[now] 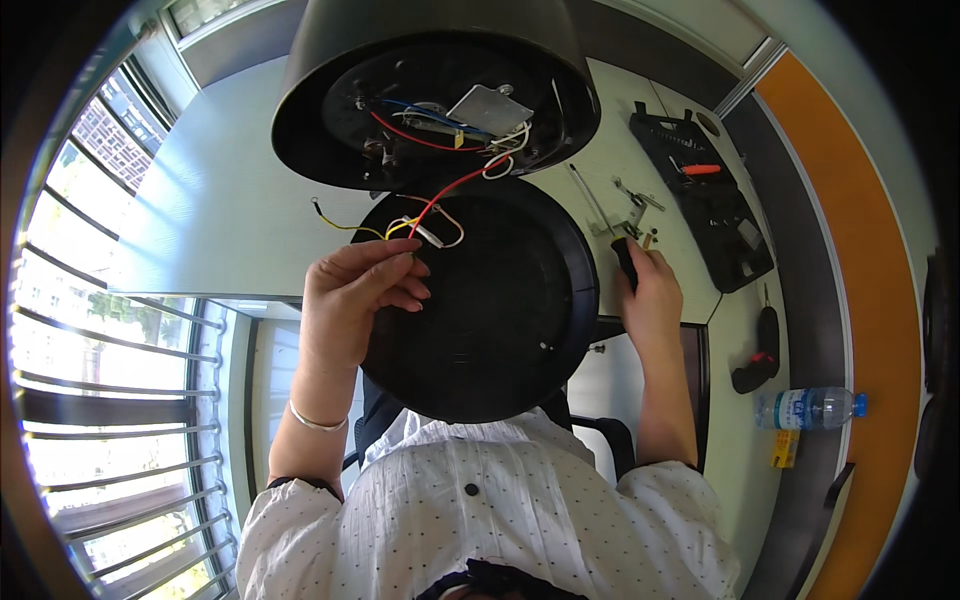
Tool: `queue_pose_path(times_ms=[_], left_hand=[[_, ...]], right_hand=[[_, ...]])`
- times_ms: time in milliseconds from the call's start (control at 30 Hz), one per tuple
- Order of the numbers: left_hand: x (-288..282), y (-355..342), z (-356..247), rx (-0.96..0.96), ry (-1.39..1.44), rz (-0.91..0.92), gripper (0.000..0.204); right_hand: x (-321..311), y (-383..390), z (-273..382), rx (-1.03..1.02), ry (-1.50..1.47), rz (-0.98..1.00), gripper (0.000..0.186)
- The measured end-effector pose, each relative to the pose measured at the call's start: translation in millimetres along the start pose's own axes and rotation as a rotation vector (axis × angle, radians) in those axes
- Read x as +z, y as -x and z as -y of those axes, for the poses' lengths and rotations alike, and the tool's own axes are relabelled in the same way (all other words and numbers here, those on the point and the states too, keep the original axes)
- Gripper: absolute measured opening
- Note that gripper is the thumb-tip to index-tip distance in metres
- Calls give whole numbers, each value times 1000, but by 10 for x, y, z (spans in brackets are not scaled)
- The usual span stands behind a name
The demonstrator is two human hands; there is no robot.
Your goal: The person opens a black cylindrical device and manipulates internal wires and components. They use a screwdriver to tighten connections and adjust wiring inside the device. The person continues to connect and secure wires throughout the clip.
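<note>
A dark round appliance body [430, 35] lies on its side at the far middle of the table, its open underside facing me. Inside it are a metal plate [490, 108] and blue, white and red wires. From it a red wire [450, 188] runs down to my left hand [350, 285], whose thumb and fingers pinch the bundle of wires, with yellow and white ones in it. That hand is over the left rim of a shallow black round cover [480, 320]. To the cover's right, my right hand [652, 295] grips the dark handle of a screwdriver [597, 205], its shaft pointing away from me.
Small metal parts [635, 205] lie beside the screwdriver. Farther right is an open black tool case [690, 165] with a red-handled tool [700, 170]. Nearer stand a black-and-red power tool [757, 350], a water bottle [815, 408] and a yellow box [785, 448]. Barred windows [120, 410] line the left.
</note>
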State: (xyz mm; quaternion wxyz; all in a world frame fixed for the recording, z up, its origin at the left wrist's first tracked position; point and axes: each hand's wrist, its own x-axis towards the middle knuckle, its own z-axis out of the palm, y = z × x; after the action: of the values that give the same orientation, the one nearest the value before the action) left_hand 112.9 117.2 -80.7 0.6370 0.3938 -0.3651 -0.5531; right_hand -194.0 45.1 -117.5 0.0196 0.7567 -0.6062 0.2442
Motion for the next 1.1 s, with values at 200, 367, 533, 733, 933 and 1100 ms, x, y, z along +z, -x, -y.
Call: queue_pose_path(times_ms=[200,367,533,733,933,1100], left_hand=[[26,10,6,-59,0,38,12],[30,15,34,-70,27,59,11],[61,27,25,-99,29,59,9],[92,40,40,-114,-9,73,9],[55,15,78,-92,-59,69,10],[-17,9,83,-67,-67,97,12]], right_hand=[[29,-31,52,-58,-129,11,43],[-8,-21,123,-150,-270,-52,40],[23,-49,107,-179,-330,-38,40],[110,-231,5,-219,-110,-24,38],[170,-452,-183,-179,-113,-56,42],[73,-285,-98,-267,-43,-18,45]])
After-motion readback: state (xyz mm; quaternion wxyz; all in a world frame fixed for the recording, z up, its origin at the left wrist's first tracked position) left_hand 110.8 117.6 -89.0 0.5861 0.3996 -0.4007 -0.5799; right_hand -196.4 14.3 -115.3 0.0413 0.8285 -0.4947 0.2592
